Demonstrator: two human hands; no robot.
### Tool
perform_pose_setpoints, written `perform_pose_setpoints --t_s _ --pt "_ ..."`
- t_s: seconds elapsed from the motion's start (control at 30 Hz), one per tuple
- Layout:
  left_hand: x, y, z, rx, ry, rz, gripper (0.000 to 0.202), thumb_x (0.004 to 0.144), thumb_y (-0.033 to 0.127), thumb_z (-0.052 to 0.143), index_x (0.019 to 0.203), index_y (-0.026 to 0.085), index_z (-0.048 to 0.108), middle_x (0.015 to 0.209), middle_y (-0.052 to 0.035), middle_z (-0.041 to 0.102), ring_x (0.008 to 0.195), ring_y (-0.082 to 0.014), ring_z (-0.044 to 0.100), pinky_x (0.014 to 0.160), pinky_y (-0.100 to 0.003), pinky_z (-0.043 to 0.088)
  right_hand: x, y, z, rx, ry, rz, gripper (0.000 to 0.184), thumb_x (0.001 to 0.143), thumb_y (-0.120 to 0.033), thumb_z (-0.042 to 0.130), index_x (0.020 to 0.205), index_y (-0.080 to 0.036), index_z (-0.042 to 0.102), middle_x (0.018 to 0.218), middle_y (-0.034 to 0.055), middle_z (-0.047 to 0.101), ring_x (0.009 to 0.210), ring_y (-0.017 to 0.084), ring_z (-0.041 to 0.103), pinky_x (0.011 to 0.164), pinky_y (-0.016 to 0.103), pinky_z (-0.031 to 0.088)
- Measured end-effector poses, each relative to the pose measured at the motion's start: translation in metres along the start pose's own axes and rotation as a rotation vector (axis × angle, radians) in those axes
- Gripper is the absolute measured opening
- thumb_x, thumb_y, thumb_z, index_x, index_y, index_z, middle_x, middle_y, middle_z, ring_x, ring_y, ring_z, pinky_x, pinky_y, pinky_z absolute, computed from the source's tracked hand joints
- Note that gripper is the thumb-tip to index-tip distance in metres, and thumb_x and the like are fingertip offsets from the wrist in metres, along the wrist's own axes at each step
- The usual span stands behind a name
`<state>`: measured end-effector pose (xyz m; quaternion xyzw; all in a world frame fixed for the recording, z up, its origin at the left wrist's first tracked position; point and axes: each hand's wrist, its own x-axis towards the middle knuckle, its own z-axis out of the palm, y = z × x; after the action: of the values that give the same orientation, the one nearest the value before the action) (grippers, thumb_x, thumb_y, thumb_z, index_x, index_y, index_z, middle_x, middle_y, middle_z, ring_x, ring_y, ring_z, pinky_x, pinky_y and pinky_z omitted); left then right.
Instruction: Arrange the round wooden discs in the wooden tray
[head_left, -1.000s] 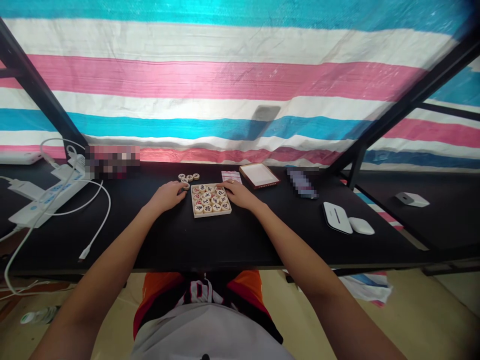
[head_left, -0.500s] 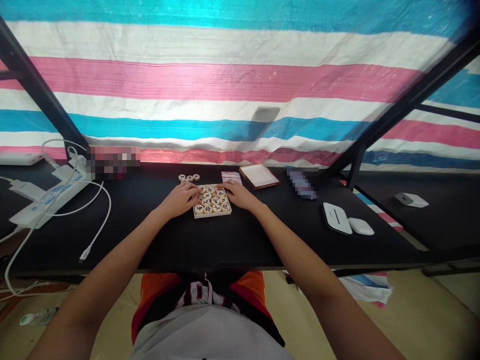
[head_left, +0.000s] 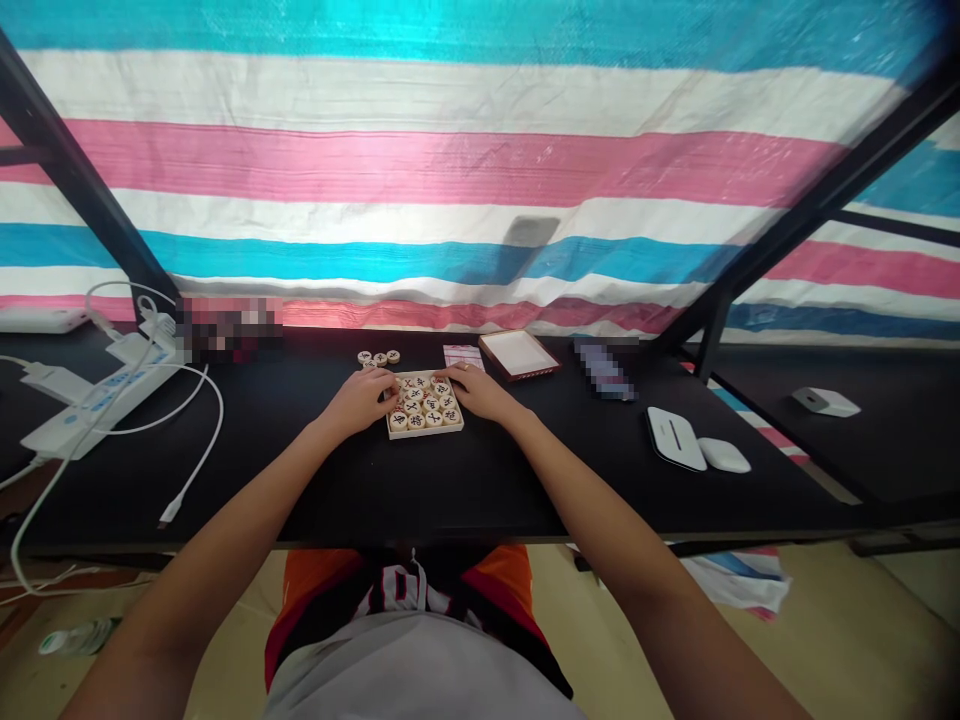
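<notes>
A small square box [head_left: 424, 431] filled with round wooden chess pieces sits on the black table [head_left: 420, 480]. My left hand [head_left: 364, 397] rests at the box's left edge, fingers curled over the pieces in its upper left corner; I cannot see whether it holds one. My right hand [head_left: 477, 390] lies against the box's right edge with its fingers bent on the rim. Three loose pieces [head_left: 379, 356] lie just beyond the box, apart from both hands.
The box lid [head_left: 519, 352] and a pink-patterned card [head_left: 463, 355] lie behind the box. A white power strip with cables [head_left: 97, 393] is at the left. Two white devices [head_left: 694, 441] sit at the right. A striped tarp hangs behind the table.
My left hand has moved right from a loose piece beside the box to the box's upper left corner, and that piece is no longer on the table. My right hand has stayed put.
</notes>
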<state>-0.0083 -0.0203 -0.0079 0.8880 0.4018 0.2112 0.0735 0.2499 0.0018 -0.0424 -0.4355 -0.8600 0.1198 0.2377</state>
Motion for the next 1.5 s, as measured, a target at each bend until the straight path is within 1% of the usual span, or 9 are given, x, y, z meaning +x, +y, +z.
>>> perform_pose_setpoints --t_s 0.27,0.43,0.53,0.67,0.87,1.0,1.1,1.33,1.5 --pt "-0.003 -0.005 -0.006 -0.062 0.031 -0.025 0.015 0.083 0.028 0.049 0.08 0.02 0.062 0.091 -0.0049 0.063 0.093 -0.0208 0.056 0.086 -0.034 0.045 0.0 0.002 0.002 0.008 0.01 -0.002 0.041 0.086 -0.009 0.046 0.123 -0.02 0.06 0.114 0.011 0.06 0.107 0.022 0.055 0.096 0.039 0.043" --pt "-0.006 -0.021 -0.019 -0.167 0.08 -0.169 0.02 0.083 0.033 0.048 0.086 0.02 0.063 0.082 -0.002 0.061 0.07 -0.0144 0.055 0.07 -0.027 0.045 0.001 0.002 0.002 0.015 0.015 -0.016 0.042 0.085 -0.008 0.047 0.122 -0.021 0.06 0.112 0.011 0.06 0.105 0.021 0.056 0.095 0.039 0.044" --pt "-0.008 -0.032 -0.022 -0.223 -0.043 -0.285 0.023 0.081 0.038 0.051 0.093 0.021 0.063 0.075 0.0005 0.063 0.064 -0.0135 0.054 0.063 -0.025 0.043 0.001 0.001 0.001 0.013 0.012 -0.013 0.041 0.086 -0.009 0.046 0.122 -0.02 0.06 0.112 0.0115 0.06 0.105 0.021 0.056 0.095 0.039 0.044" --pt "-0.009 -0.038 -0.02 -0.222 -0.211 -0.291 0.026 0.082 0.043 0.05 0.093 0.022 0.063 0.076 0.0009 0.064 0.065 -0.0143 0.056 0.061 -0.024 0.042 0.001 0.0 0.0 0.011 0.012 -0.011 0.041 0.086 -0.009 0.046 0.123 -0.021 0.06 0.113 0.0113 0.06 0.105 0.021 0.056 0.095 0.04 0.044" --pt "-0.01 -0.035 -0.024 0.042 -0.039 -0.253 0.024 0.081 0.045 0.053 0.081 0.021 0.06 0.082 -0.0027 0.06 0.07 -0.017 0.056 0.06 -0.026 0.038 0.001 0.0 0.0 0.006 0.012 -0.013 0.041 0.086 -0.008 0.046 0.122 -0.02 0.06 0.112 0.011 0.061 0.105 0.021 0.056 0.095 0.039 0.045" --pt "-0.012 -0.031 -0.032 0.036 -0.213 -0.307 0.04 0.082 0.054 0.049 0.06 0.021 0.051 0.058 0.0004 0.055 0.055 -0.0154 0.05 0.051 -0.026 0.029 0.0 -0.001 0.0 0.021 0.007 -0.007 0.04 0.087 -0.01 0.046 0.122 -0.02 0.06 0.112 0.0104 0.061 0.105 0.021 0.056 0.094 0.038 0.045" --pt "-0.012 -0.026 -0.033 0.022 -0.307 -0.292 0.041 0.08 0.055 0.051 0.058 0.02 0.05 0.057 0.0006 0.056 0.054 -0.0151 0.05 0.05 -0.026 0.028 0.0 -0.001 0.0 0.025 0.001 -0.005 0.039 0.087 -0.01 0.046 0.122 -0.02 0.06 0.113 0.0107 0.06 0.106 0.021 0.055 0.095 0.038 0.044" --pt "-0.009 -0.021 -0.029 0.163 -0.256 -0.309 0.039 0.088 0.047 0.04 0.068 0.021 0.061 0.07 -0.0037 0.066 0.067 -0.0196 0.059 0.053 -0.027 0.029 0.0 -0.001 -0.001 0.039 -0.007 0.005 0.039 0.087 -0.01 0.046 0.123 -0.02 0.06 0.112 0.0107 0.06 0.105 0.021 0.055 0.095 0.038 0.044" --pt "-0.008 -0.021 -0.027 0.178 -0.276 -0.322 0.034 0.088 0.039 0.041 0.103 0.025 0.068 0.088 -0.0042 0.07 0.08 -0.0219 0.062 0.059 -0.026 0.034 0.0 0.001 0.001 0.034 0.005 -0.003 0.039 0.087 -0.01 0.046 0.123 -0.02 0.059 0.112 0.0105 0.06 0.105 0.021 0.055 0.096 0.038 0.044"
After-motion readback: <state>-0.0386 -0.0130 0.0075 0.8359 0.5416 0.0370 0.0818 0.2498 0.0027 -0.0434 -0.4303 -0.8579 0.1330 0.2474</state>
